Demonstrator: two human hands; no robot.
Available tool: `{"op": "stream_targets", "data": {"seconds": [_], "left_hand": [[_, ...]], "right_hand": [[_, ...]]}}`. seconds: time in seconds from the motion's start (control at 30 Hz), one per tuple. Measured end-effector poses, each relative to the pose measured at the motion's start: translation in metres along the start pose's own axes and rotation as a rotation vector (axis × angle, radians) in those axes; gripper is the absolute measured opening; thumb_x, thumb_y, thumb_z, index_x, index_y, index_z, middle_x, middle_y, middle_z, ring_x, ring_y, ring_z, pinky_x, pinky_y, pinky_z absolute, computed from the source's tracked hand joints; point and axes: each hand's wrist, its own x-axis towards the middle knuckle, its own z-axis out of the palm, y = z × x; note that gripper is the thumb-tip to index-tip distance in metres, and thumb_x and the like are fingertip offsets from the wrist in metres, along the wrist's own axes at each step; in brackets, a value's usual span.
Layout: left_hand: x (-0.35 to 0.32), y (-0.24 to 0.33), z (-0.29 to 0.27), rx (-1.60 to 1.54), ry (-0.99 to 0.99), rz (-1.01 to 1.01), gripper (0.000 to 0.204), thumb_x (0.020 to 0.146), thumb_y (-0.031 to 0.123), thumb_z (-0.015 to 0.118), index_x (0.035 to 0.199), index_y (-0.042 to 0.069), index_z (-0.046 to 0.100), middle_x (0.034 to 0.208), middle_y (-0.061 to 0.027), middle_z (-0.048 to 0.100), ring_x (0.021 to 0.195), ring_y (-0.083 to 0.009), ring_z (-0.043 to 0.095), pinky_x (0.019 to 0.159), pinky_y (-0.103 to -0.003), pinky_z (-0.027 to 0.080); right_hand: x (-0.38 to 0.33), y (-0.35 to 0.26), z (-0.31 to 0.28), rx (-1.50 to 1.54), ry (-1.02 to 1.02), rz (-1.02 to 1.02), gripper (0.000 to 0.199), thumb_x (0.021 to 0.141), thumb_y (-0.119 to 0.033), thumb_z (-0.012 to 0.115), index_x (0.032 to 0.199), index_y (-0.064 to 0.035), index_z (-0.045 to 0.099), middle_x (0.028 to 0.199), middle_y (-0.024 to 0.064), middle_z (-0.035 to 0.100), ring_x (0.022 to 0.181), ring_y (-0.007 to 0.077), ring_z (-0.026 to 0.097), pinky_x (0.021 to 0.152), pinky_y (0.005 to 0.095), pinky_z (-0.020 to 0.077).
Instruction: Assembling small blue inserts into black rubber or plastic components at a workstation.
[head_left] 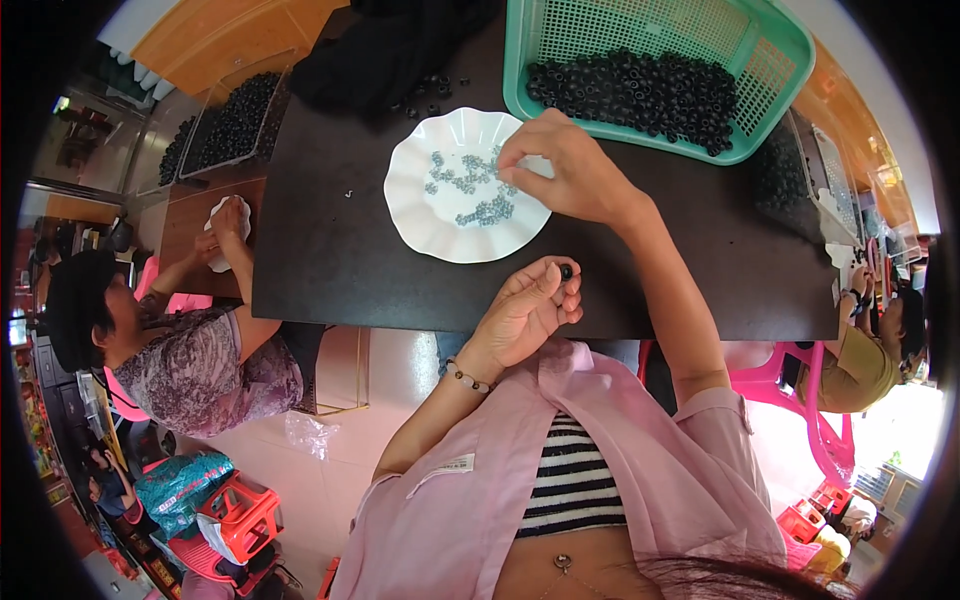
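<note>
Left hand [525,310] sits at the near edge of the dark table [330,250], fingers curled loosely, pinching one small black ring [566,271] between thumb and fingertips. Beaded bracelet [470,379] on that wrist.

Right hand [565,165] reaches over the white scalloped plate [420,215], fingertips pressed together at the plate's far right rim. Can't tell if it has a piece in the pinch, too small to resolve. Plate holds a loose scatter of small grey metal bits [470,190], mostly centre and right.

Green mesh basket [770,60] just beyond the plate, far right of the table, with a heap of black rings [635,90] inside. A few stray black rings [430,95] on the table near a black cloth [390,45] at the far edge.

Another person [195,365] sits at the left side, one hand on a second white plate [222,232]; a clear tray of black rings [230,125] lies beyond it. Third person [865,360] at the right edge on a pink chair [800,400].
</note>
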Motion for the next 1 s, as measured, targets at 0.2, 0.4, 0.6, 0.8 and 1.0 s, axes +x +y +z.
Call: {"op": "stream_targets", "data": {"seconds": [0.2, 0.4, 0.6, 0.8, 1.0], "left_hand": [[0.001, 0.001, 0.001, 0.011, 0.015, 0.002, 0.027, 0.094, 0.03, 0.056, 0.106, 0.006, 0.053, 0.087, -0.0008, 0.051, 0.079, -0.0114, 0.049, 0.072, -0.029, 0.042], [0.001, -0.001, 0.001, 0.01, 0.013, -0.002, 0.027, 0.094, 0.03, 0.057, 0.106, 0.006, 0.053, 0.087, -0.0006, 0.05, 0.079, -0.0113, 0.049, 0.072, -0.029, 0.042], [0.0, -0.004, 0.004, 0.024, 0.067, 0.044, 0.026, 0.094, 0.028, 0.056, 0.107, 0.006, 0.054, 0.09, -0.0013, 0.053, 0.079, -0.0111, 0.051, 0.072, -0.027, 0.043], [0.006, -0.01, 0.01, 0.115, 0.178, 0.154, 0.027, 0.094, 0.025, 0.057, 0.11, 0.003, 0.059, 0.092, -0.003, 0.062, 0.077, -0.0091, 0.057, 0.071, -0.023, 0.048], [0.009, -0.014, 0.007, 0.157, 0.183, 0.161, 0.028, 0.091, 0.021, 0.061, 0.11, 0.001, 0.061, 0.091, -0.0049, 0.065, 0.074, -0.0099, 0.058, 0.07, -0.023, 0.049]], "right_hand": [[-0.006, -0.006, -0.009, 0.146, -0.026, 0.118, 0.007, 0.077, -0.014, 0.068, 0.081, -0.0081, 0.069, 0.082, 0.0051, 0.066, 0.084, 0.022, 0.055, 0.082, 0.0326, 0.0409], [-0.01, -0.006, -0.016, 0.173, -0.019, 0.081, 0.008, 0.078, -0.011, 0.071, 0.085, -0.007, 0.067, 0.089, -0.0003, 0.065, 0.084, 0.0145, 0.051, 0.066, 0.0259, 0.0417], [-0.036, -0.023, -0.043, 0.164, 0.025, 0.048, 0.009, 0.075, -0.007, 0.072, 0.081, -0.0047, 0.066, 0.088, 0.0025, 0.065, 0.089, 0.0172, 0.056, 0.08, 0.0299, 0.0428], [-0.076, -0.046, -0.064, 0.178, -0.027, 0.147, 0.009, 0.071, -0.004, 0.073, 0.077, -0.0046, 0.067, 0.088, 0.0039, 0.065, 0.088, 0.0197, 0.053, 0.076, 0.0311, 0.0451], [-0.096, -0.051, -0.066, 0.157, -0.063, 0.187, 0.008, 0.072, -0.006, 0.073, 0.077, -0.0055, 0.067, 0.087, 0.0028, 0.066, 0.089, 0.0206, 0.052, 0.076, 0.032, 0.0451]]}}
